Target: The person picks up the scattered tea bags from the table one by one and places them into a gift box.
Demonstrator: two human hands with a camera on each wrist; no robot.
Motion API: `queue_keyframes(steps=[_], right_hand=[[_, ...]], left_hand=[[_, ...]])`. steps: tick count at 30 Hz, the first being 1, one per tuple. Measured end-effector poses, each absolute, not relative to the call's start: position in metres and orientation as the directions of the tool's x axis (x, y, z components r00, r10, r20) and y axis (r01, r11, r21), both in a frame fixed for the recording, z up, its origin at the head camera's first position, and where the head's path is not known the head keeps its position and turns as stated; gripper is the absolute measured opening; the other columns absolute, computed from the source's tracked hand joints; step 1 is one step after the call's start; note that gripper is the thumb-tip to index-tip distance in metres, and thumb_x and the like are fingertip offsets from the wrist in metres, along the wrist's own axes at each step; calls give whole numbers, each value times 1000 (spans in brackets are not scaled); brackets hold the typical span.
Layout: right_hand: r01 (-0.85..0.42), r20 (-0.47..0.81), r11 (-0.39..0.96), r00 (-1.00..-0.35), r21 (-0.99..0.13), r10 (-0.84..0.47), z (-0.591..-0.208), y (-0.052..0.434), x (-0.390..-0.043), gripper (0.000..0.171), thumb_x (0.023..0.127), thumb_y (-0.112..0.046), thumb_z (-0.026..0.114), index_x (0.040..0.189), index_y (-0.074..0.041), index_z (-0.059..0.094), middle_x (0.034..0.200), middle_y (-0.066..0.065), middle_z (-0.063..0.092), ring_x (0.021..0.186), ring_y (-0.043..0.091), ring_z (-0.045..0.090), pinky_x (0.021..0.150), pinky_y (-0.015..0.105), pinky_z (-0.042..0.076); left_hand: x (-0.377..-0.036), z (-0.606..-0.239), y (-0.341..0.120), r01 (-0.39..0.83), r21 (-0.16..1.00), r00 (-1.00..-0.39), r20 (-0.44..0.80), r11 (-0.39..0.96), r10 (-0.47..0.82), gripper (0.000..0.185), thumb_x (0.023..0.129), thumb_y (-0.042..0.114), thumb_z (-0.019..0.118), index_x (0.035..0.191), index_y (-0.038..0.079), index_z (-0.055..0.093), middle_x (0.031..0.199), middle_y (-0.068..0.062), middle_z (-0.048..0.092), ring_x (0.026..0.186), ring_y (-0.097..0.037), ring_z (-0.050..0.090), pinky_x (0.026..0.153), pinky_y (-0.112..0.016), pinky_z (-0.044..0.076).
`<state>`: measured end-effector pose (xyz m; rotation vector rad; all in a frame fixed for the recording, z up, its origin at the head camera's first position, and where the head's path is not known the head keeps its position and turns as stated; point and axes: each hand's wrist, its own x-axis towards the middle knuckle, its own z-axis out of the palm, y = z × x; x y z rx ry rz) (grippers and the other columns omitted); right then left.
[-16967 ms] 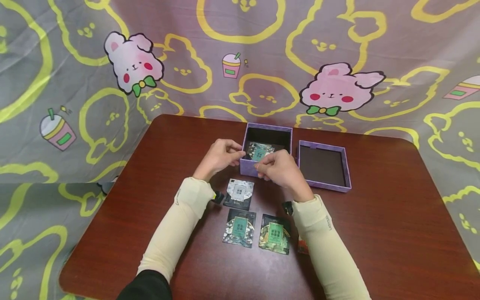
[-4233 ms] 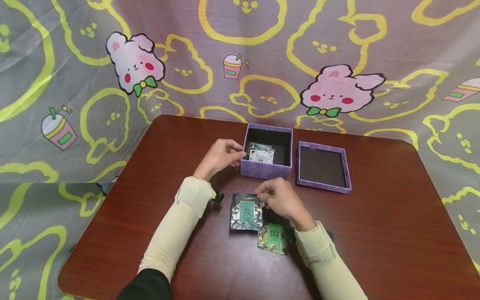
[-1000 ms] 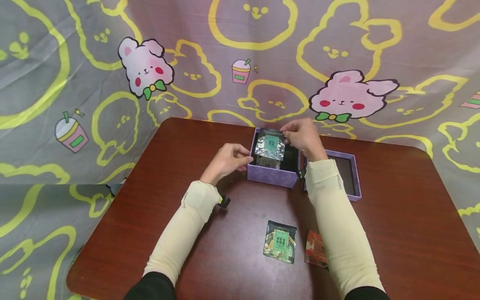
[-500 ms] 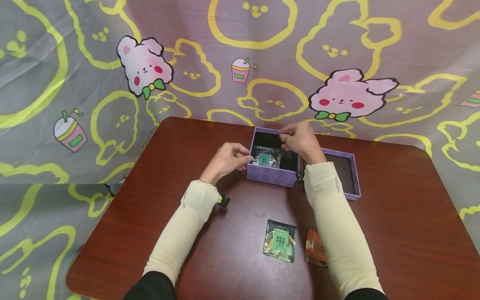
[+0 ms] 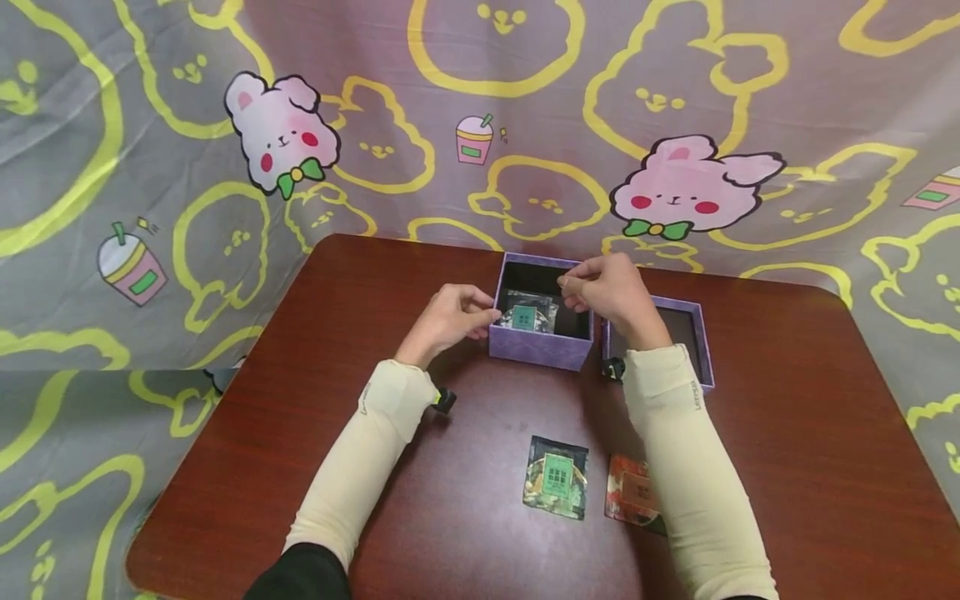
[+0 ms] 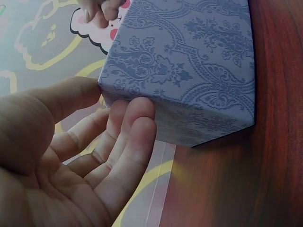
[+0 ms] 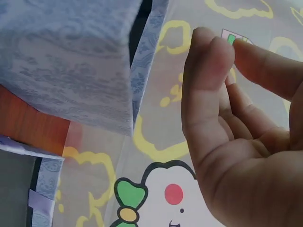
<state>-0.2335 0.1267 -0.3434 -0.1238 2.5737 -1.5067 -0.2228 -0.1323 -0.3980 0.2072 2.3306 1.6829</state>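
A purple patterned box [image 5: 540,348] stands uncovered at the back of the table. Inside it, against the left side, sachets with a teal label [image 5: 525,317] lie overlapping. My left hand [image 5: 448,321] holds the box's front left corner; in the left wrist view the thumb is at the corner edge and the fingertips touch the side wall. Over the right part of the box hovers my right hand [image 5: 603,290], its fingers loosely bent and nothing between them. A green-labelled sachet [image 5: 557,477] and a red sachet [image 5: 626,487], partly under the right sleeve, lie on the table.
The shallow purple lid [image 5: 686,325] lies inner side up to the right of the box, partly covered by the right arm. A cartoon-print curtain [image 5: 540,100] hangs behind the brown table [image 5: 795,400]. Each wrist wears a small black camera.
The teal-labelled sachet, pinched by the right hand a second ago, now lies in the box, released. Earlier, this sachet and a white one were on the table. The left hand stays at the box.
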Motion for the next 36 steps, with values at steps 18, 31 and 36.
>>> queue_keyframes(steps=[18,31,36], right_hand=[[-83,-80,504,-952,-860,-294,-351,141,-188,18,95,-15,72,95,2,75,79,13,70,72,31,66,62,32,58],[-105,-96,531,-936,-841,-337,-372,150,-150,9,92,-12,75,88,-4,77,70,8,68,62,28,64,53,34,54],[-126,-83,558,-938,-820,-335,-382,152,-139,9,92,-11,75,85,-6,78,63,3,65,55,20,60,48,30,50]], left_hand=[[-225,-397,-133,-5,946,-957,-99,323,274,26,91,10,76,112,-4,69,92,-17,72,80,-40,71,75,-48,60],[-222,-398,-130,-19,943,-957,-113,333,265,28,91,10,76,114,-5,68,92,-15,72,78,-35,71,77,-49,60],[-222,-398,-131,-27,945,-959,-117,327,258,27,91,9,76,114,-4,68,93,-17,72,78,-36,71,77,-50,60]])
